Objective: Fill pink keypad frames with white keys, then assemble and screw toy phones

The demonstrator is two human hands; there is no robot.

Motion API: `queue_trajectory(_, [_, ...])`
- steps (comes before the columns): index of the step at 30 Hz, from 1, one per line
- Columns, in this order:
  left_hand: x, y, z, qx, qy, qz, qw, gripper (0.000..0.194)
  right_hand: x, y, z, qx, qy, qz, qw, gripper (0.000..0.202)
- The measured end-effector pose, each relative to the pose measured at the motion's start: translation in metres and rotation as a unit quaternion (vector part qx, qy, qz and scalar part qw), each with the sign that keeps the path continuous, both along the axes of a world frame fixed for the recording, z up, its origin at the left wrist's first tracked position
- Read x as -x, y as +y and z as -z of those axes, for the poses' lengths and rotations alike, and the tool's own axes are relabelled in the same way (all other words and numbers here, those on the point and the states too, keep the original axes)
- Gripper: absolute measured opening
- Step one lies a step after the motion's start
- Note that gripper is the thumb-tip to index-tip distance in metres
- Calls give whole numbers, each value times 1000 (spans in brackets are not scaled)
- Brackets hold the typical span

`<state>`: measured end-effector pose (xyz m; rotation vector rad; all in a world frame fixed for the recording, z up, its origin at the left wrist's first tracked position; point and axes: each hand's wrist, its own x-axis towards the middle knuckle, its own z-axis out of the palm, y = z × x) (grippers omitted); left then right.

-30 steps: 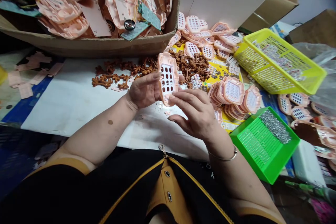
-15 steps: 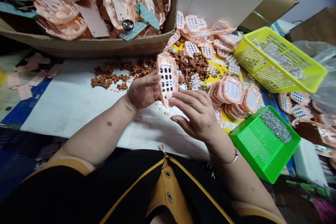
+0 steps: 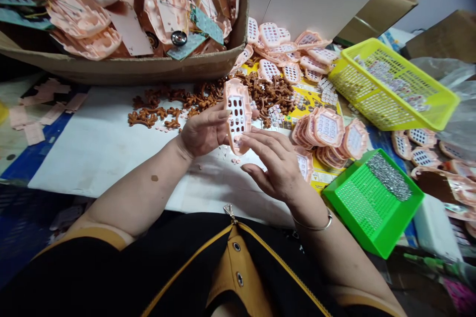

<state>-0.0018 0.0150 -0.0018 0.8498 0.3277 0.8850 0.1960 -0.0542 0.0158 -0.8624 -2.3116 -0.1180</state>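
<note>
My left hand (image 3: 206,131) grips a pale pink plastic casing (image 3: 238,114) by its left side, thumb near its upper edge. The casing stands nearly upright and has a grid of keypad holes through its middle. My right hand (image 3: 275,164) is held at its lower right, with fingers stretched out and touching the lower end. The right thumb is spread away from the fingers; whether a small part lies under the fingertips is hidden. Behind the casing lies a heap of brown bone-shaped pieces (image 3: 273,95). Tiny pink bits (image 3: 235,161) lie on the white sheet (image 3: 111,143) below.
A cardboard box (image 3: 156,67) of pink shells and circuit boards fills the upper left. To the right are stacked casings (image 3: 329,126), a yellow basket (image 3: 416,109) with small white pieces, and a green tray (image 3: 357,208) of metal screws. More casings (image 3: 269,34) pile up behind.
The view has shifted slightly. Both hands keep nearly the same pose at the casing, which has turned a little.
</note>
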Motion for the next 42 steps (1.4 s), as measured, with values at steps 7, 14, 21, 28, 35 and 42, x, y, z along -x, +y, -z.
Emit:
queue_trajectory(7, [1, -1, 2, -7, 7, -3, 1000, 63, -4, 4, -2, 48, 5, -34, 998, 35])
queue_trajectory(14, [1, -1, 0, -3, -13, -3, 1000, 56, -4, 5, 4, 16, -28, -6, 999, 45])
queue_trajectory(21, [1, -2, -2, 14, -41, -5, 999, 54, 1, -2, 1, 18, 14, -16, 1000, 54])
queue_trajectory(28, [5, 3, -4, 18, -69, -64, 995, 55, -24, 31, -16, 59, 74, 66, 993, 45])
queue_trajectory(35, [9, 8, -13, 45, -39, -157, 986, 61, -22, 115, -20, 221, -230, 264, 910, 30])
queue_trajectory(42, [11, 8, -19, 54, -32, -169, 984, 57, 18, 124, 4, 228, -323, 279, 875, 30])
